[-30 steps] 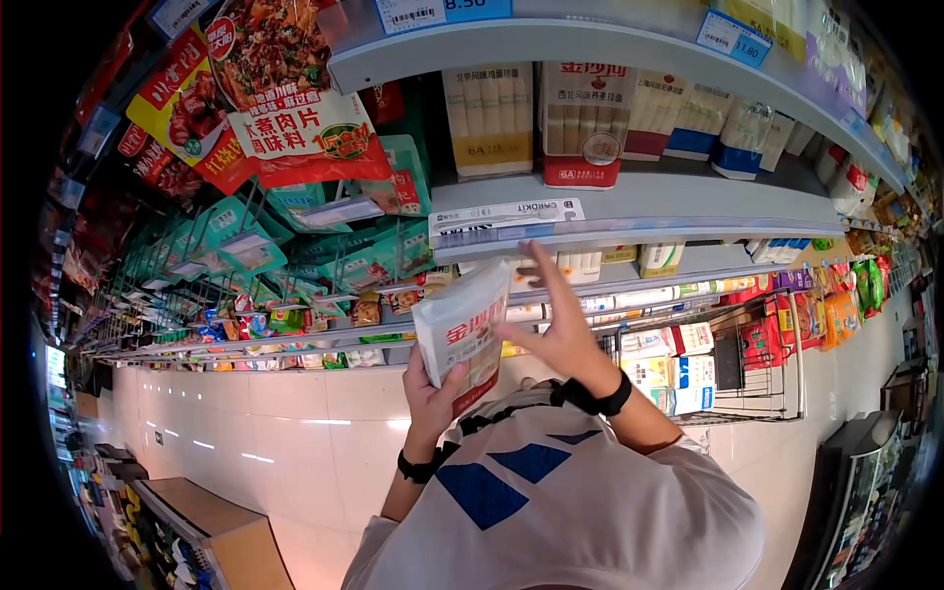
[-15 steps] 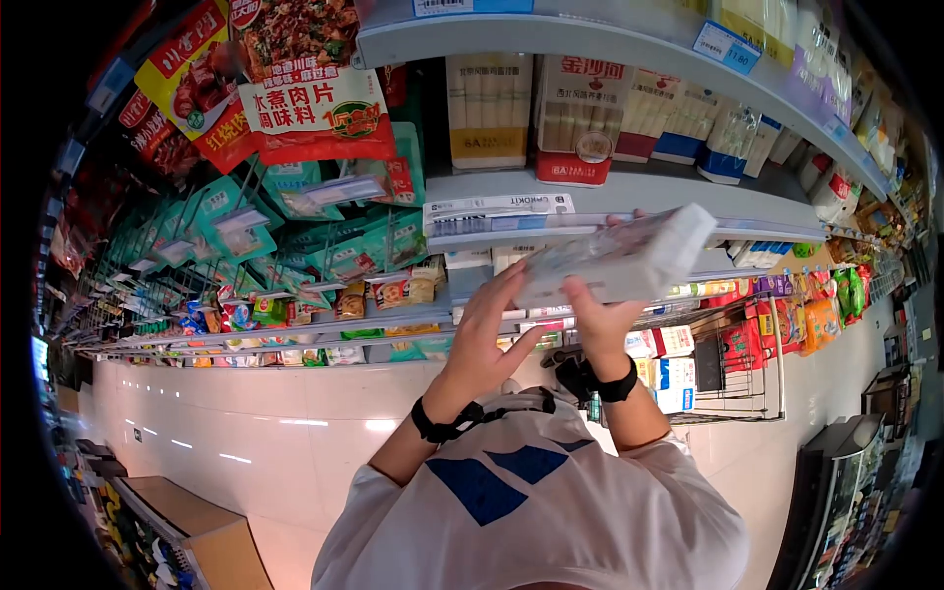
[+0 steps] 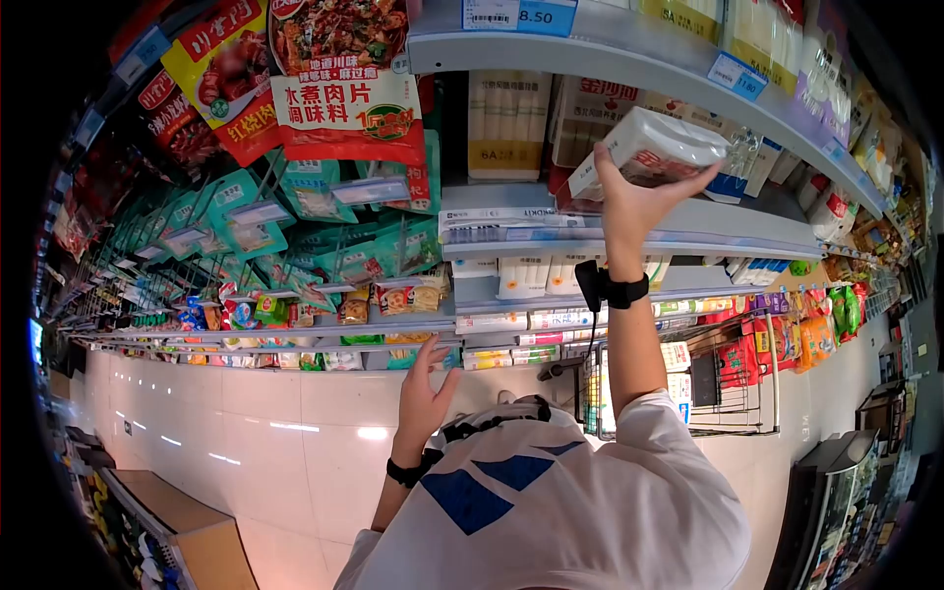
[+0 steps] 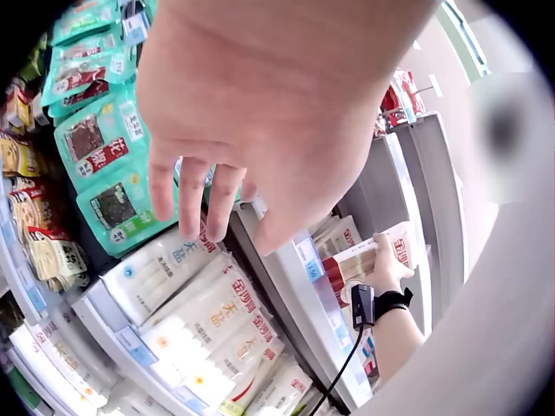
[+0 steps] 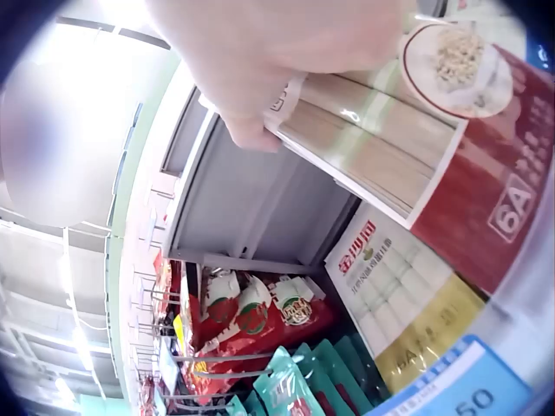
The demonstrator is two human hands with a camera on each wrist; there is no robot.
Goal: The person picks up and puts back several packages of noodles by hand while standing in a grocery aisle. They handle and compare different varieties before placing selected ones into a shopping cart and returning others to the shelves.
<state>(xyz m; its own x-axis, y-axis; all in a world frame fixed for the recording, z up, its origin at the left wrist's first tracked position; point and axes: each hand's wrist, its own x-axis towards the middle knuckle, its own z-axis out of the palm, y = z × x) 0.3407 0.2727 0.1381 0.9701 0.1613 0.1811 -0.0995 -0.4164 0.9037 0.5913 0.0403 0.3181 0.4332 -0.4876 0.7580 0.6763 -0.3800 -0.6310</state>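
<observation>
My right hand [image 3: 631, 211] grips a pack of dried noodles [image 3: 678, 138] by one end, raised at the upper noodle shelf [image 3: 708, 208]. In the head view its white end faces me, and it overlaps the red-based noodle packs standing behind. Up close in the right wrist view, the noodle pack [image 5: 373, 130] shows pale bundles and a dark red base marked 6A, tilted beside a yellow-based noodle pack [image 5: 390, 295]. My left hand [image 3: 423, 401] is low in front of the shelves, empty, with its fingers loosely extended.
A price-tagged shelf edge [image 3: 590, 49] juts out above the right hand. Hanging seasoning packets [image 3: 339, 108] and green pouches [image 3: 236, 211] are at the left. More noodle packs [image 4: 199, 321] fill the lower shelf. A wire cart [image 3: 733, 393] holding packs stands at the right.
The noodle pack passed from my left hand to my right, which lifted it up to the shelf at the right. My left hand let go and dropped lower.
</observation>
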